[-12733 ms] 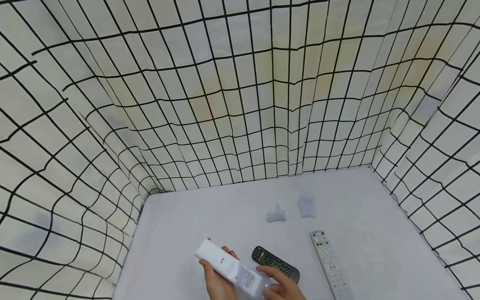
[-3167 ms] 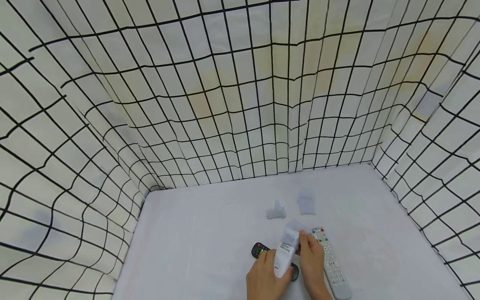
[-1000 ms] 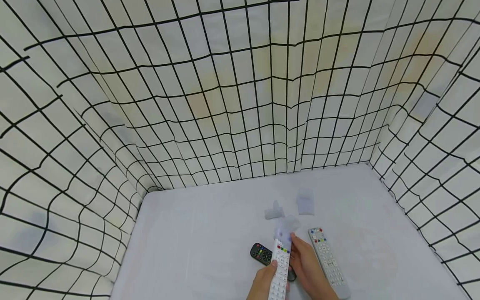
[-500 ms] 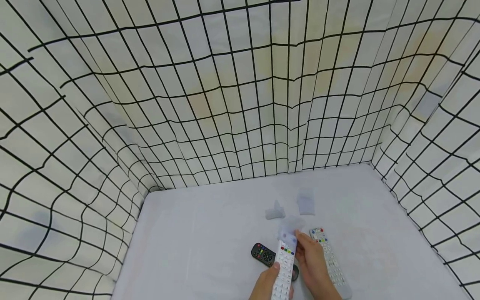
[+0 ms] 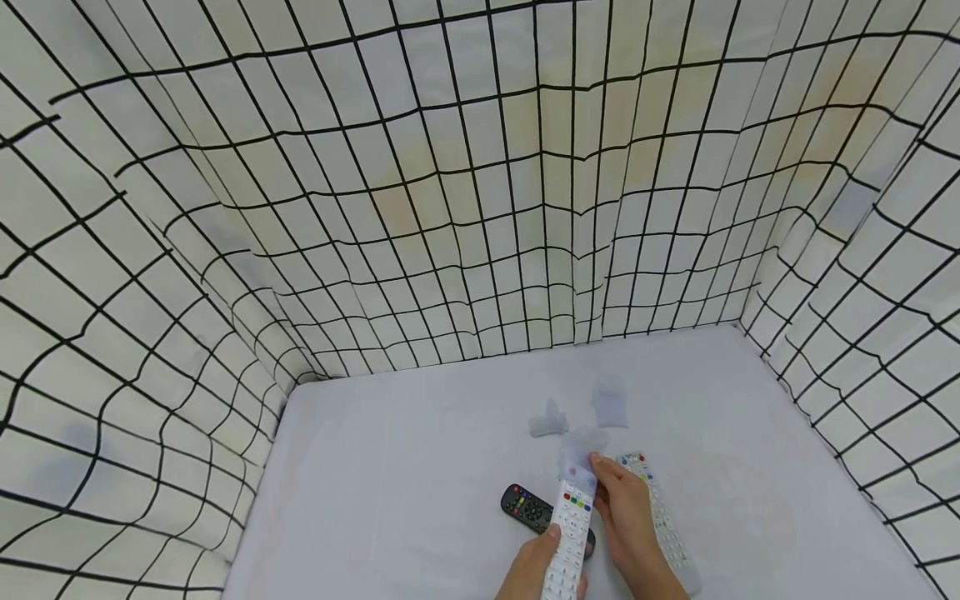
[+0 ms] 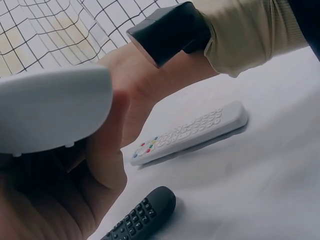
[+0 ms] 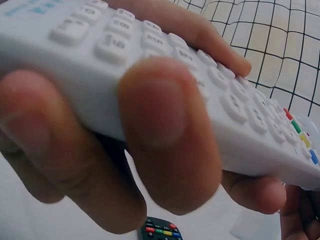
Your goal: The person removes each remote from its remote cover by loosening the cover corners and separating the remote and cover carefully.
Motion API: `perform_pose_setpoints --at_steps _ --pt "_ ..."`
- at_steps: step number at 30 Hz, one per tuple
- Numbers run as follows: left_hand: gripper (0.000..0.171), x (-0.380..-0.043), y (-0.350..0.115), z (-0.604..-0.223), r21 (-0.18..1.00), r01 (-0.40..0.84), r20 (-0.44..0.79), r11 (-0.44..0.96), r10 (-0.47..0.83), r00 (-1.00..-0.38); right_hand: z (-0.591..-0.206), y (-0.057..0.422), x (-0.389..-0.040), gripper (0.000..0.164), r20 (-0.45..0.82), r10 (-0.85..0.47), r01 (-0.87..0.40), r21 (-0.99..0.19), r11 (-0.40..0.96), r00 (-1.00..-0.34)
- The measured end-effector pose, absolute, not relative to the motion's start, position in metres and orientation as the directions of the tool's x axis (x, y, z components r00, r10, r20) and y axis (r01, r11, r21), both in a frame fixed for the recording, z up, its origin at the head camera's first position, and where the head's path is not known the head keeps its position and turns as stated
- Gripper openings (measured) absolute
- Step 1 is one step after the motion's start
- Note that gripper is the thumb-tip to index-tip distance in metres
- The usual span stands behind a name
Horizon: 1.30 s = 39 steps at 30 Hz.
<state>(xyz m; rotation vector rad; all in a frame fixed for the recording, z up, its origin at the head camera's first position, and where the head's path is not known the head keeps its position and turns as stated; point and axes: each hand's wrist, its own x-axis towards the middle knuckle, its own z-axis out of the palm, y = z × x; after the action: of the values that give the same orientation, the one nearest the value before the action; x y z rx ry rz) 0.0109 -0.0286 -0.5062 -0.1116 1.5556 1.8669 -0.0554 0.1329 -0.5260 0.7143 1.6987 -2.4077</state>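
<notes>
A white remote control [image 5: 570, 533] is in my left hand [image 5: 531, 560], keypad up, thumb along its left edge and fingers curled round the right edge. Those fingers [image 7: 170, 130] show large in the right wrist view. A clear plastic bag [image 5: 581, 446] covers the remote's far end, its loose end spreading beyond. My right hand [image 5: 628, 508] pinches the bag beside that end, thumb and forefinger together. Partly hidden beneath the held remote, a black remote [image 5: 527, 507] lies on the table. In the left wrist view the held remote's end [image 6: 55, 107] hides much of the grip.
A second white remote [image 6: 192, 132] lies right of the hands, partly behind my right forearm in the head view. Farther back on the white table [image 5: 375, 467] are a crumpled clear wrapper [image 5: 549, 419] and a flat clear bag [image 5: 610, 402]. Black-gridded white curtains [image 5: 465, 208] surround the table.
Earlier the white remote was held back side up, first farther left. It has since been turned keypad up. Over the last second it and my right hand shifted slightly right and away.
</notes>
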Motion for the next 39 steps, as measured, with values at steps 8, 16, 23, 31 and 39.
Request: perform_pose_setpoints --at_steps 8,16,23,31,39 --pt "0.065 0.013 -0.025 -0.502 0.83 -0.556 -0.487 -0.037 0.436 -0.757 -0.522 0.13 -0.056 0.059 -0.41 0.188 0.309 -0.859 -0.409 -0.892" --pt "0.062 0.013 -0.024 -0.501 0.823 -0.565 -0.492 -0.052 0.429 -0.757 -0.517 0.13 -0.057 0.054 -0.377 0.217 0.279 -0.882 -0.379 -0.9" --pt "0.063 0.016 -0.025 -0.498 0.813 -0.578 -0.499 -0.062 0.438 -0.748 -0.515 0.13 -0.056 0.054 -0.369 0.227 0.271 -0.889 -0.37 -0.901" --pt "0.065 0.016 -0.023 -0.499 0.808 -0.586 -0.511 -0.055 0.428 -0.745 -0.518 0.13 -0.057 0.053 -0.369 0.264 0.274 -0.901 -0.336 -0.891" --pt "0.064 0.015 -0.024 -0.499 0.798 -0.598 -0.515 -0.074 0.432 -0.741 -0.517 0.129 -0.058 0.048 -0.341 0.298 0.249 -0.918 -0.307 -0.892"
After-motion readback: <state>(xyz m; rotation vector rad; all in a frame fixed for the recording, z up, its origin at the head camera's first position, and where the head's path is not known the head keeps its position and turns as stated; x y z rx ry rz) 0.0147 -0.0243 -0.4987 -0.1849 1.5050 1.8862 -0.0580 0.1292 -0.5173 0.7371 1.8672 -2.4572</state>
